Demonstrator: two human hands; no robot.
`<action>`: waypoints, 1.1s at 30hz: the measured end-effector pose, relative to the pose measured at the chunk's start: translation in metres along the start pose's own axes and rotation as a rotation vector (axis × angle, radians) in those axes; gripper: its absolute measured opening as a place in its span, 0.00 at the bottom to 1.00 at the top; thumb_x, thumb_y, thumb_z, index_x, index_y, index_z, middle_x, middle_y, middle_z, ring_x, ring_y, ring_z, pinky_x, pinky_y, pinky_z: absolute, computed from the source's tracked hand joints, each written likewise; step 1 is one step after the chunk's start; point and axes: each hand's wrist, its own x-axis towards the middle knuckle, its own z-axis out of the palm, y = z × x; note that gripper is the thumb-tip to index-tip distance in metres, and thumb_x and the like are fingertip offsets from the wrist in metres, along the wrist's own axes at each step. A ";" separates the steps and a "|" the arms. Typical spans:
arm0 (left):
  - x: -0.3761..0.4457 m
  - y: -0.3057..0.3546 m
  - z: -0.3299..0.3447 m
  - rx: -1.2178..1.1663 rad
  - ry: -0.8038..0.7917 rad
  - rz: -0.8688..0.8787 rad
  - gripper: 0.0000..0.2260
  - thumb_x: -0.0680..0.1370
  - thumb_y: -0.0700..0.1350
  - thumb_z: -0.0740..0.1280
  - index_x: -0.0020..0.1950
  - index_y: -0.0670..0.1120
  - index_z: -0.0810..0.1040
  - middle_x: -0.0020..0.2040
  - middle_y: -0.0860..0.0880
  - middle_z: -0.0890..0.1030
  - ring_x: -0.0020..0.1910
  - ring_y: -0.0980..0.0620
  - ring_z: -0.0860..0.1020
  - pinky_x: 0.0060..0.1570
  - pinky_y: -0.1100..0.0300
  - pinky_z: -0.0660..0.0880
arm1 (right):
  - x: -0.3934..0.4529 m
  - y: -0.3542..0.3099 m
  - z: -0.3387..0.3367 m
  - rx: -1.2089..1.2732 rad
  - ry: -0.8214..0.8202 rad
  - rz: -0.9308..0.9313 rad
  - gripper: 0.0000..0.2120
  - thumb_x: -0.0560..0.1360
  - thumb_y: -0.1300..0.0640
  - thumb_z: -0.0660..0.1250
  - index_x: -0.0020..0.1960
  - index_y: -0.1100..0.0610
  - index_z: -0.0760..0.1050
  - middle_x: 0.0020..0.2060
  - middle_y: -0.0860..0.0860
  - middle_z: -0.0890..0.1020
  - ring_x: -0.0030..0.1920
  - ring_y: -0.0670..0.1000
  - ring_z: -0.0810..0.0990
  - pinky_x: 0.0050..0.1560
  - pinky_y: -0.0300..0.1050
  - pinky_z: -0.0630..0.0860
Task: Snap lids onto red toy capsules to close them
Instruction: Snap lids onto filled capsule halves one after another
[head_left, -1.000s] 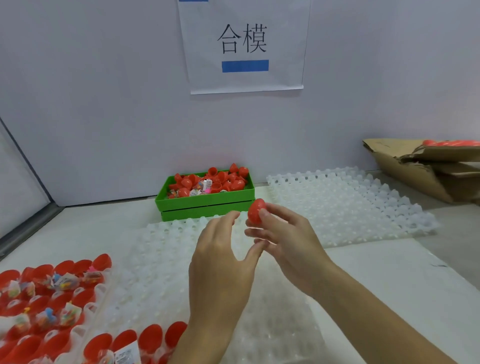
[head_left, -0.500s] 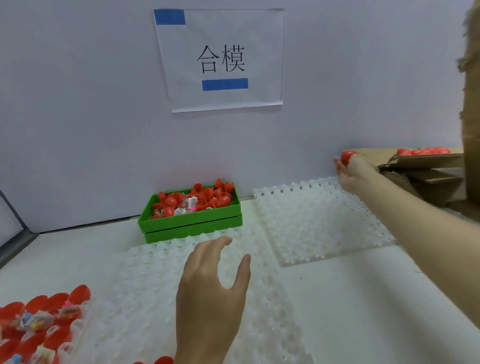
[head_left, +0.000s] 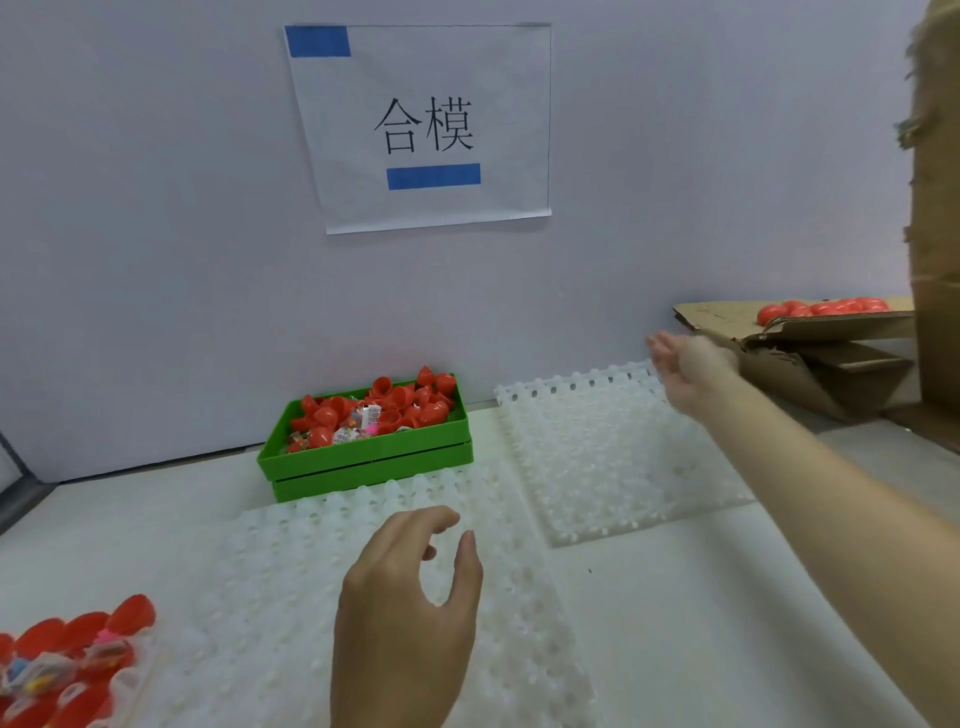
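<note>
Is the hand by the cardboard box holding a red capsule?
No, the right hand is open with straight fingers and nothing in it, beside the cardboard box.

- a white worktop (head_left: 727, 623) runs up to a pale wall.
- a stack of two green trays (head_left: 374, 462) sits at the back, against the wall, heaped with red capsule halves (head_left: 395, 402).
- a clear dimpled tray (head_left: 291, 597) lies in front of the green trays.
- a second clear dimpled tray (head_left: 597, 457) lies to the right of them.
- a tray of open red capsules (head_left: 67, 654) sits at the near left corner.
- a torn cardboard box (head_left: 810, 369) rests at the far right.
</note>
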 end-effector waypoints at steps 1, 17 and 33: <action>0.000 0.000 -0.001 -0.001 -0.025 -0.011 0.09 0.74 0.45 0.73 0.47 0.59 0.77 0.41 0.66 0.77 0.39 0.63 0.77 0.38 0.71 0.70 | -0.013 0.009 0.000 -0.097 -0.044 0.007 0.17 0.81 0.73 0.52 0.69 0.70 0.66 0.64 0.62 0.77 0.53 0.53 0.82 0.51 0.37 0.78; 0.040 -0.038 -0.067 -0.545 0.113 -0.486 0.11 0.81 0.40 0.65 0.42 0.46 0.83 0.36 0.48 0.85 0.35 0.50 0.83 0.35 0.58 0.77 | -0.206 0.119 0.037 -1.393 -1.388 -0.260 0.06 0.76 0.56 0.70 0.52 0.49 0.84 0.37 0.45 0.84 0.37 0.43 0.81 0.43 0.41 0.80; 0.040 -0.056 -0.070 -0.506 0.137 -0.475 0.09 0.80 0.40 0.65 0.43 0.48 0.82 0.35 0.53 0.85 0.32 0.57 0.82 0.32 0.67 0.76 | -0.243 0.148 0.026 -1.525 -1.632 -0.284 0.09 0.75 0.45 0.70 0.54 0.44 0.82 0.46 0.43 0.77 0.47 0.41 0.74 0.50 0.41 0.76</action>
